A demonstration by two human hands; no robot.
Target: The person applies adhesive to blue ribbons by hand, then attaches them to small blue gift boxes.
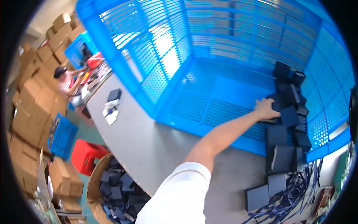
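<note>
My left hand (266, 109), at the end of a bare forearm and white sleeve, reaches into a big blue plastic crate (235, 89) lying open toward me. Its fingers are curled on a small black box (276, 100) in the pile at the crate's right side; the fingertips are partly hidden. Several more black boxes are stacked there, among them an upright one (289, 116) beside my fingers and an open-looking one (282, 158) nearer me. My right hand is out of view.
Dark ribbons or straps (294, 194) lie by a black box (256, 198) on the grey table (145, 138). A carton (93, 186) of black pieces and a red stool (87, 156) stand left. A co-worker (67, 82) sits near stacked cardboard boxes (33, 100).
</note>
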